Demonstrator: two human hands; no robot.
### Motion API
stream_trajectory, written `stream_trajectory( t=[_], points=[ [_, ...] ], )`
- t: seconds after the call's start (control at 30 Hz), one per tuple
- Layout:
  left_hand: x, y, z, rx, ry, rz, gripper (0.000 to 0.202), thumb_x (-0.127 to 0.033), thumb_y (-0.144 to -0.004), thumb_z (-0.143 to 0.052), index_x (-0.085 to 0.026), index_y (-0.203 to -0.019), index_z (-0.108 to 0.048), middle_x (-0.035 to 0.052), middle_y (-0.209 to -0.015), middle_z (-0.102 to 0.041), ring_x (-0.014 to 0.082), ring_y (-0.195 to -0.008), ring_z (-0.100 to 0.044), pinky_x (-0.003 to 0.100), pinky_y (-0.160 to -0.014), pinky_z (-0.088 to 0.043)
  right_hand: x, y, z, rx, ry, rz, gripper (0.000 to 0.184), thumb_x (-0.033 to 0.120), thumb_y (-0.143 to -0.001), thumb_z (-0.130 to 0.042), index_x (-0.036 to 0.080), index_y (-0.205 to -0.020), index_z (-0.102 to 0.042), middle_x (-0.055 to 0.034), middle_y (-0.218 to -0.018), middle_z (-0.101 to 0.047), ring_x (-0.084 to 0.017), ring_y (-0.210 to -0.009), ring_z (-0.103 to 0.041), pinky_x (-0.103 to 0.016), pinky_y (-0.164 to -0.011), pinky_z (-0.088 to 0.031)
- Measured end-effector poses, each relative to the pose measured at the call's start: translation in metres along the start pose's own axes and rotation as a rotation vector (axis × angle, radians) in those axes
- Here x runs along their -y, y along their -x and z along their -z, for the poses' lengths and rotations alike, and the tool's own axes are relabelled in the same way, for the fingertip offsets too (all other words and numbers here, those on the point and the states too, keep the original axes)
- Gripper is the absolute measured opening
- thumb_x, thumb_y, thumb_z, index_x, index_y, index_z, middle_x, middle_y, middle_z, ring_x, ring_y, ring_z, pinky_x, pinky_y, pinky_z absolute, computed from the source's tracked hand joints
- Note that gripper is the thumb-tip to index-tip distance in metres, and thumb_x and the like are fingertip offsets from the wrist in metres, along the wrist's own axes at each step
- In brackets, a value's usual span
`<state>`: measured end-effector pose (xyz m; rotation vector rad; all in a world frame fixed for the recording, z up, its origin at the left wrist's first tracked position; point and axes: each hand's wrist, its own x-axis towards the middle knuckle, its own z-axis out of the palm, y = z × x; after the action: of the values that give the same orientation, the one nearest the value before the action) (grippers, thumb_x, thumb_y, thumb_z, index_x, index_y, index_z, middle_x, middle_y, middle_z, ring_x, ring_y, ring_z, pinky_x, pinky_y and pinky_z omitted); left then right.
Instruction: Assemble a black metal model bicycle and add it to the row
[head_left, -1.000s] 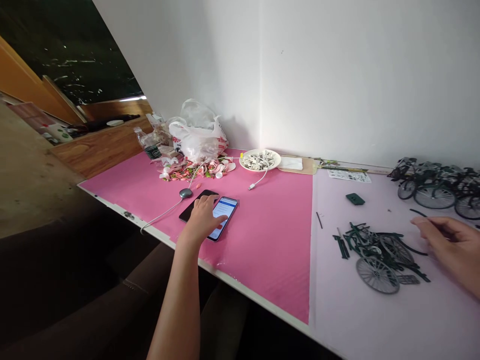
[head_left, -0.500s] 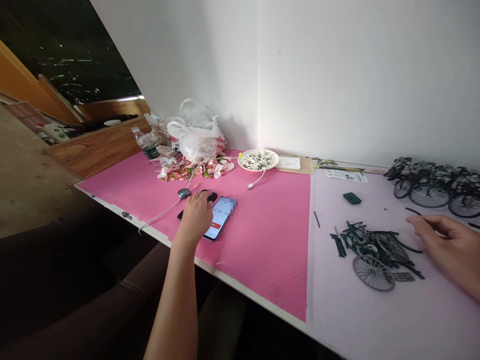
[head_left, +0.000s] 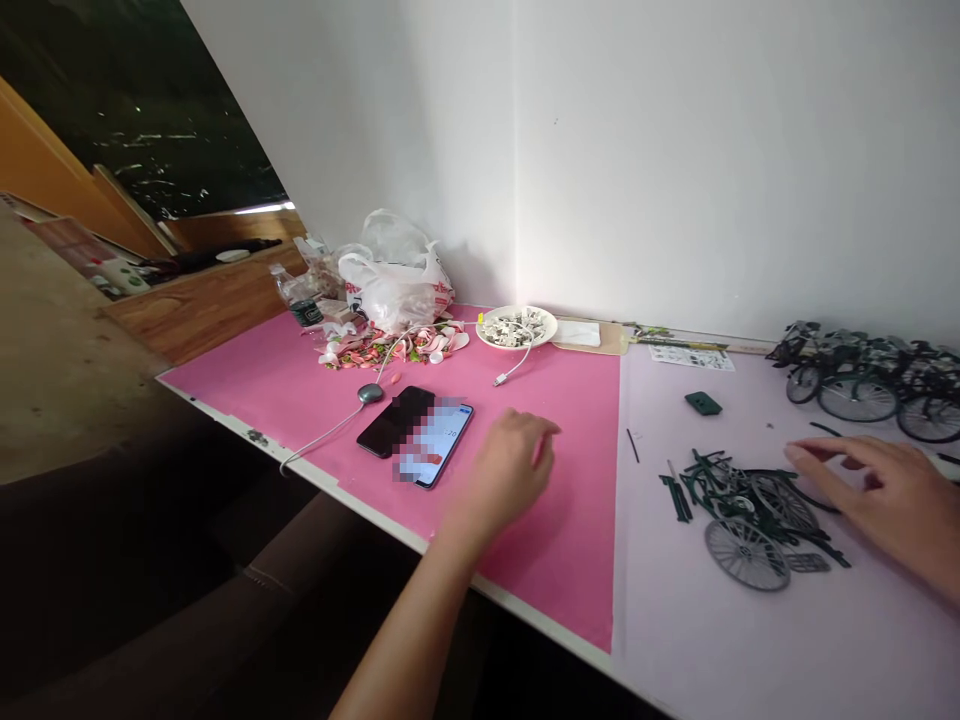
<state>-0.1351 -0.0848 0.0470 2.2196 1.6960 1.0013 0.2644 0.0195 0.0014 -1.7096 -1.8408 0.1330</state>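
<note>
Shifted rightward: one left hand [head_left: 517, 458], fingers loosely parted, over smooth pink tabletop [head_left: 574, 550]. One right hand [head_left: 881, 490], finger closure indeterminable, beside one heap of dark-green plastic bicycle parts [head_left: 739, 503]; one grey spoked wheel [head_left: 745, 552] foremost. Farther left: two flat rectangular phones [head_left: 409, 403], one lit.

Room between lit phone [head_left: 441, 446] and parts [head_left: 739, 515]

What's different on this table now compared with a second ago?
Your left hand has left the lit phone and dark phone, moving right over the pink tabletop. Your right hand has shifted slightly left, toward the bike parts. Both phones, the plate, plastic bag and bike parts stay put.
</note>
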Motion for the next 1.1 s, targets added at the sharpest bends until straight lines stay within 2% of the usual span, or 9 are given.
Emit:
stream_trajectory(
  t=[0.07,0.13,0.23,0.3,0.53,0.7,0.87,0.97,1.1],
  points=[
    [-0.012,0.002,-0.016,0.083,0.032,-0.059,0.028,-0.015,-0.097,-0.049,-0.019,-0.111,-0.073,0.0093,-0.105,-0.077,0.0248,-0.099,-0.064,0.040,-0.089,-0.055,-0.001,0.006,-0.002,0.096,-0.074,0.156,0.051,0.069,-0.071,-0.061,0.033,-0.102,-0.077,-0.0072,-0.113,-0.075,-0.037,-0.117,-0.063,-0.053,-0.098,-0.052],
    [-0.018,0.004,-0.030,0.135,0.028,-0.101,0.028,-0.014,-0.097,-0.049,-0.018,-0.110,-0.074,0.0100,-0.102,-0.076,0.0251,-0.097,-0.063,0.040,-0.087,-0.054,-0.002,0.013,-0.006,0.204,-0.133,0.283,0.060,0.071,-0.072,-0.067,0.037,-0.121,-0.073,-0.0058,-0.130,-0.070,-0.037,-0.129,-0.060,-0.054,-0.103,-0.053],
    [-0.022,0.007,-0.046,0.162,0.013,-0.150,0.027,-0.012,-0.095,-0.050,-0.016,-0.109,-0.073,0.0113,-0.103,-0.075,0.0250,-0.094,-0.062,0.041,-0.089,-0.053,-0.001,0.021,-0.014,0.322,-0.165,0.419,0.080,0.074,-0.069,-0.075,0.039,-0.140,-0.062,-0.0071,-0.146,-0.061,-0.039,-0.135,-0.057,-0.054,-0.108,-0.054],
    [-0.023,0.008,-0.052,0.157,0.014,-0.164,0.026,-0.014,-0.097,-0.050,-0.016,-0.108,-0.073,0.0114,-0.102,-0.074,0.0247,-0.093,-0.061,0.041,-0.089,-0.052,0.001,0.024,-0.019,0.344,-0.165,0.469,0.085,0.075,-0.069,-0.077,0.039,-0.144,-0.058,-0.0078,-0.149,-0.059,-0.040,-0.134,-0.058,-0.055,-0.109,-0.055],
    [-0.026,0.011,-0.061,0.147,0.028,-0.182,0.024,-0.011,-0.093,-0.053,-0.015,-0.108,-0.071,0.0106,-0.105,-0.073,0.0238,-0.095,-0.060,0.039,-0.090,-0.052,0.007,0.026,-0.031,0.264,-0.175,0.385,0.060,0.074,-0.086,-0.061,0.041,-0.136,-0.060,-0.0036,-0.140,-0.066,-0.040,-0.129,-0.063,-0.063,-0.107,-0.056],
    [-0.030,0.016,-0.068,0.169,0.022,-0.202,0.025,-0.010,-0.091,-0.055,-0.014,-0.110,-0.070,0.0108,-0.105,-0.072,0.0253,-0.099,-0.059,0.040,-0.091,-0.052,0.004,0.028,-0.040,0.248,-0.195,0.323,0.054,0.071,-0.092,-0.057,0.039,-0.134,-0.061,-0.0049,-0.137,-0.067,-0.039,-0.129,-0.062,-0.063,-0.109,-0.054],
    [-0.046,0.016,-0.076,0.207,0.034,-0.249,0.022,-0.015,-0.096,-0.053,-0.016,-0.113,-0.067,0.0114,-0.111,-0.071,0.0248,-0.101,-0.060,0.040,-0.093,-0.052,0.008,0.030,-0.034,0.284,-0.232,0.278,0.055,0.069,-0.096,-0.051,0.037,-0.142,-0.056,-0.0054,-0.142,-0.064,-0.037,-0.132,-0.060,-0.061,-0.110,-0.053],
    [-0.060,0.002,-0.080,0.248,0.001,-0.311,0.022,-0.022,-0.100,-0.050,-0.016,-0.114,-0.066,0.0122,-0.113,-0.070,0.0249,-0.102,-0.060,0.041,-0.094,-0.052,0.008,0.031,-0.028,0.321,-0.250,0.335,0.071,0.066,-0.092,-0.060,0.037,-0.154,-0.044,-0.0065,-0.155,-0.052,-0.038,-0.141,-0.052,-0.059,-0.113,-0.052],
    [-0.074,-0.039,-0.088,0.310,-0.085,-0.417,0.026,-0.029,-0.103,-0.047,-0.016,-0.113,-0.067,0.0123,-0.110,-0.070,0.0258,-0.100,-0.061,0.039,-0.088,-0.053,-0.002,0.032,-0.026,0.354,-0.178,0.494,0.113,0.062,-0.066,-0.087,0.037,-0.162,-0.034,-0.0076,-0.168,-0.034,-0.047,-0.151,-0.035,-0.068,-0.119,-0.039]
  ],
)
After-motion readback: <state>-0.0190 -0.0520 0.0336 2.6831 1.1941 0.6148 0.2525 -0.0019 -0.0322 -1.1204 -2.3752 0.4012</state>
